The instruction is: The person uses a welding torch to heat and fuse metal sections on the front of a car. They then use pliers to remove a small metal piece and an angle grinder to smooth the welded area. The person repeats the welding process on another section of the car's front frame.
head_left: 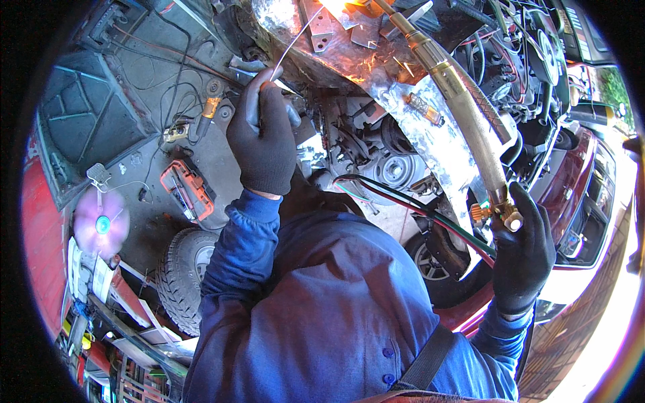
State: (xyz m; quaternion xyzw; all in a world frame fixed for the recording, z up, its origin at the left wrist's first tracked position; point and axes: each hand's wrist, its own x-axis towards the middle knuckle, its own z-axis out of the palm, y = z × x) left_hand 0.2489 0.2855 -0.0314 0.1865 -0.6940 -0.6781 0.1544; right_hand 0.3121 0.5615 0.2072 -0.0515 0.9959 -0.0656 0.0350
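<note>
Black gloves cover both my hands. Pinched in the fingers of my left hand (263,138) is a thin filler rod (296,41), its far end pointing up toward an orange glow (346,4) at the top edge. My right hand (527,252) is wrapped round the rear of a brass gas torch (463,114), near its valve knobs (480,212). The torch slants up and left, with its tip near the glow. Below the glow lies a sheet metal part (322,30) with small holes; bright light washes out the actual joint.
Red and green hoses (430,216) run from the torch past my body. Left on the floor are an angle grinder (211,107), cables, an orange toolbox (188,190), a spinning fan (102,224) and a tyre (180,279). An exposed engine (541,50) and a dark red car (568,188) stand right.
</note>
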